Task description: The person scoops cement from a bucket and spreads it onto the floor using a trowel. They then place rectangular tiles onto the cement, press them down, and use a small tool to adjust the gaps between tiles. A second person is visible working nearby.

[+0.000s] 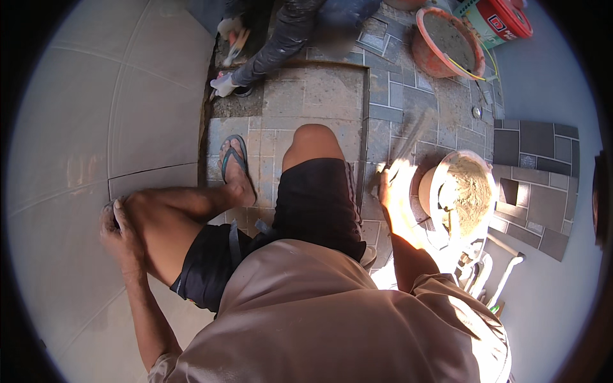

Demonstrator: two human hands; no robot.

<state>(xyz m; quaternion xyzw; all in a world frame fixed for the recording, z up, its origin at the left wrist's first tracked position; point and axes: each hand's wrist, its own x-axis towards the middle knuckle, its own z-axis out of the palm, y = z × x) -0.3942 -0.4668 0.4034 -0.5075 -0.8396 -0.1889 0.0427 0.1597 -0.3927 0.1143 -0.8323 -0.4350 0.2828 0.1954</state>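
Observation:
My left hand (122, 235) is beside my bent left knee, its fingers curled. Something dark shows between them, but I cannot make out whether it is an object or shadow. Over the tiled floor to the right, my right hand (396, 182) is closed on a long, thin grey tool (415, 135), blurred and pointing away from me. Its exact kind is unclear. Strong sunlight washes out that hand. Just right of it stands a bucket (429, 191) of sandy, grey-brown mix (471, 191).
A co-worker's gloved hands (225, 84) work at the floor's far left edge, one with a brush-like tool (237, 46). Another bucket of grey mix (447, 38) and a red-and-green tub (495, 22) stand at far right. Patterned tile sheets (543, 143) lie along the right wall.

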